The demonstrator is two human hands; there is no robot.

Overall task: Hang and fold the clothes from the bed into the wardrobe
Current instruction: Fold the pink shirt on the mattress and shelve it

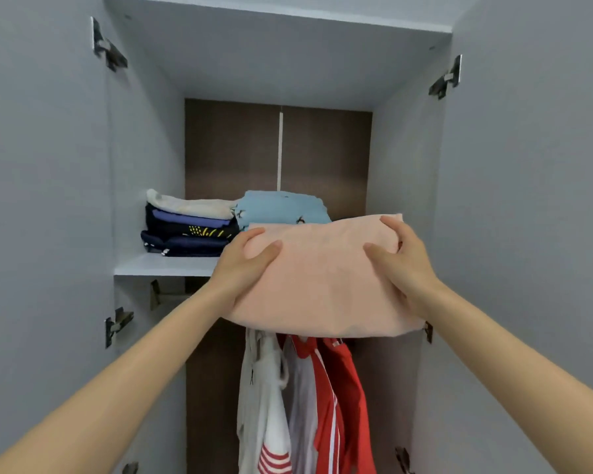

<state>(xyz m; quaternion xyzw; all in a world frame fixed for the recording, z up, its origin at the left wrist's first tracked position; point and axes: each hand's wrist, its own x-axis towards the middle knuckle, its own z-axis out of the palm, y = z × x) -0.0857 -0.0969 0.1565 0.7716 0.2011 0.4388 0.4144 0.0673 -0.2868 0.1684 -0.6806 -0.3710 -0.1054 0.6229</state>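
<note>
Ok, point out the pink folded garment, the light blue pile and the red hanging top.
pink folded garment (326, 278), head view, middle of its front.
light blue pile (281, 206), head view, top fold.
red hanging top (343, 405), head view, its body.

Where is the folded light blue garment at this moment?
In the head view, the folded light blue garment lies on the wardrobe shelf, right of the dark stack and just behind the pink folded cloth.

shelf (165, 265) | dark folded stack (189, 230) left | blue folded garment (281, 208) beside

Grey wardrobe (144, 131) with both doors (42, 200) swung open (metal hinges (108, 46) showing), brown back panel (233, 148), pale shelf (165, 265), soft even light.
</note>
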